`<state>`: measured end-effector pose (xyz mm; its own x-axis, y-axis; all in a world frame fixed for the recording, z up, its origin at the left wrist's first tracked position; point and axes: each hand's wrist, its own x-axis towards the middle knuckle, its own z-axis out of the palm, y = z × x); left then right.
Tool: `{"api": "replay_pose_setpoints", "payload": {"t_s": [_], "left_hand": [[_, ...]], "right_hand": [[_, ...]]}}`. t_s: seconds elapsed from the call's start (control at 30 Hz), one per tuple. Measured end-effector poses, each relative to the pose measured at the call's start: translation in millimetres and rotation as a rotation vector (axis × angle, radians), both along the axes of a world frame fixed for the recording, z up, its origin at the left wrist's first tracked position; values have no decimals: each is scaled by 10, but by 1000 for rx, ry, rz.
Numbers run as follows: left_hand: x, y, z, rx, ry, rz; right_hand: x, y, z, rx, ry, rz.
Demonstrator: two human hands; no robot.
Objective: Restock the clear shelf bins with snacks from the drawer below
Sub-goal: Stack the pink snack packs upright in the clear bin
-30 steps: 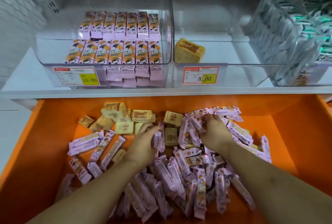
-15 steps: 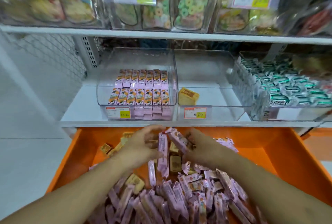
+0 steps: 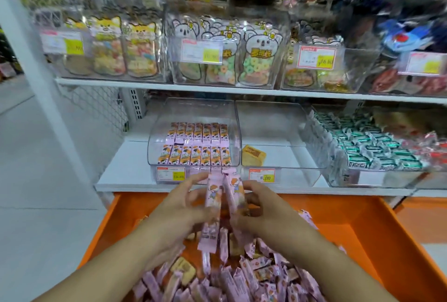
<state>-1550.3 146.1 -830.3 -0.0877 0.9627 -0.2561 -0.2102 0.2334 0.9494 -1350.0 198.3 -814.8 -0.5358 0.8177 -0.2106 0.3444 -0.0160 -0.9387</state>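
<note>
Both hands are raised above the open orange plastic drawer [image 3: 377, 234], level with the front edge of the white lower shelf [image 3: 125, 176]. The left hand [image 3: 174, 217] has its fingers curled around a long pink-wrapped snack bar [image 3: 212, 207], held roughly upright with its lower end hanging toward the drawer. The right hand [image 3: 261, 214] grips a second pink-wrapped snack bar [image 3: 233, 195], tilted slightly and touching the first near their upper ends; it may hold further bars beneath, but blur prevents confirmation. Below the hands, the drawer holds a loose heap of pink-wrapped snack bars [image 3: 242, 280] with a few tan square packets [image 3: 183, 268] mixed in on the left side. On the lower shelf, directly behind the hands, stands a clear plastic bin [image 3: 154, 137] holding two neat rows of matching bars, orange and pink ends facing up, with a red-and-yellow price tag [image 3: 170, 174] on its front. The adjoining clear bin [image 3: 297, 156] to its right holds a single tan square packet [image 3: 253, 155] at its front left corner and carries its own price tag [image 3: 261, 176]. Further right, a third clear bin [image 3: 338, 178] is filled with green-and-white wrapped sweets [image 3: 367, 147]. The upper shelf [image 3: 145, 84] carries clear bins of animal-shaped pouches [image 3: 258, 59] of coloured ring sweets.
</note>
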Motion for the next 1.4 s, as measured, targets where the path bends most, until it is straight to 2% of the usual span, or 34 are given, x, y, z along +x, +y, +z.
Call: {"api": "replay_pose_setpoints", "payload": {"t_s": [0.17,0.43,0.57,0.73,1.0,1.2,1.33,1.4], "left_hand": [[-7,80,92,-9,-12,36],[-79,219,82,-117,33,-6],[-128,232,105,-142,95,-12],[-193,228,141,-65,220,-99],[-331,176,246,-7,390,-176],[-657,317,259,85,607,-106],[-1054,536,277,299,1095,82],[-1292,666,165,296,1243,135]], "right_hand": [[-129,52,-57,5,28,-73],[-318,251,-204,131,-78,-143],[-366,327,-270,70,-12,-171],[-398,356,-260,-9,138,-191],[-541,347,-112,115,212,-148],[-929,648,-30,115,234,-125],[-1294,1193,55,133,209,-177],[-1560,1505,61,155,151,-193]]}}
